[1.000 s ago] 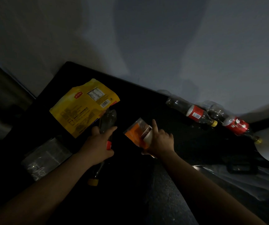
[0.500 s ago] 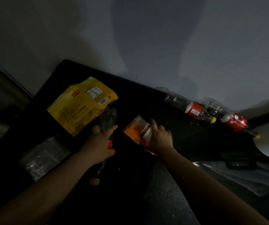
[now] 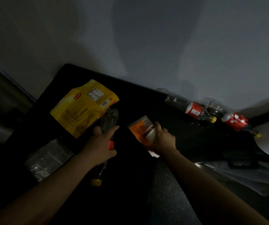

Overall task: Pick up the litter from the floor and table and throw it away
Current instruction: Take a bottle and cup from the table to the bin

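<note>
Clear bottle point(image 3: 110, 118) tight in left hand point(image 3: 99, 148) grip, orange packet point(image 3: 138, 129) tight in right hand point(image 3: 161, 142) grip, mid black table point(image 3: 138, 101)

yellow plastic bag point(image 3: 82, 111): flat on black table point(image 3: 135, 98)
clear yellow-capped plastic bottle point(image 3: 110, 118): lying beside it
orange plastic packet point(image 3: 137, 129): right of bottle

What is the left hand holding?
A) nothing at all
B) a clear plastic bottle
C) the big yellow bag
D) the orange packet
B: the left hand has its fingers curled round the clear bottle with the yellow cap, while the right hand holds the orange packet.
</note>
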Available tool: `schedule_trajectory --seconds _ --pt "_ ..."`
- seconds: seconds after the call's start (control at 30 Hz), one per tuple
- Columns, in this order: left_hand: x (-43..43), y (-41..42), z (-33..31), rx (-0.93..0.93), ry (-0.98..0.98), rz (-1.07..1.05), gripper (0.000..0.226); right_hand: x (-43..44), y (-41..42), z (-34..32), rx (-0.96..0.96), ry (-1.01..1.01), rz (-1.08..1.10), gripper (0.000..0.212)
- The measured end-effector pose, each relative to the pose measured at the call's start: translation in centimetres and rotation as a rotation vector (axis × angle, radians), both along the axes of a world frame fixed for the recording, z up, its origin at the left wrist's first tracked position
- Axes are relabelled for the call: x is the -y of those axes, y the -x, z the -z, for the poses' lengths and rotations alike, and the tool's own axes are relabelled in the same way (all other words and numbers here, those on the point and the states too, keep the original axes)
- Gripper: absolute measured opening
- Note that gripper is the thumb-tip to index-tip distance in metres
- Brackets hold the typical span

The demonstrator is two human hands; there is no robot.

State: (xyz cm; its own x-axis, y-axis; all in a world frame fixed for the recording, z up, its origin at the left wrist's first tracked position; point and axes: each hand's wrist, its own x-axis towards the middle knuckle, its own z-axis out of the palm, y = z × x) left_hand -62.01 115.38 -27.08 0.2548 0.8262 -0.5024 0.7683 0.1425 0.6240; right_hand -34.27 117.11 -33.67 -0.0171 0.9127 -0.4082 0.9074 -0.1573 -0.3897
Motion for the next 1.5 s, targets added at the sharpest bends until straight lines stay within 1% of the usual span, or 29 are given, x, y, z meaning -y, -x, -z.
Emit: schedule_trajectory --seconds 0.13,0.43,0.73,0.93,1.03,1.13,1.23,1.33,1.5 --pt "0.1 -0.2 0.1 -0.028 -0.005 -0.002 0.085 0.7 0.4 0.5 0.049 -0.061 0.008 0.121" --pt "0.2 -0.4 0.7 -0.033 -0.009 -0.003 0.087 0.6 0.3 0.1 0.062 -0.058 -0.004 0.111" --pt "0.2 -0.6 0.8 -0.037 -0.008 0.005 0.086 1.2 1.1 0.0 0.080 -0.075 0.000 0.114" --pt "0.0 -0.5 0.3 -0.040 0.004 0.025 0.085 1.3 1.1 0.0 0.056 -0.075 0.017 0.114" --pt "-0.1 -0.3 0.0 -0.038 0.005 0.035 0.085 1.0 0.7 -0.3 -0.008 -0.038 0.028 0.113" --pt "-0.1 -0.1 -0.3 -0.021 -0.003 0.026 0.085 0.7 -0.2 -0.9 -0.117 0.014 0.122 0.113" --pt "-0.3 -0.2 -0.8 -0.011 -0.023 0.040 0.085 1.2 -0.6 -1.7 -0.232 -0.016 0.236 0.110" --pt "-0.6 -0.4 -1.5 0.007 -0.020 0.055 0.085 1.9 -0.8 -2.5 -0.317 -0.063 0.281 0.108" --pt "-0.8 -1.0 -2.6 0.053 0.000 0.083 0.084 3.0 -0.2 -4.2 -0.497 -0.021 0.362 0.104"
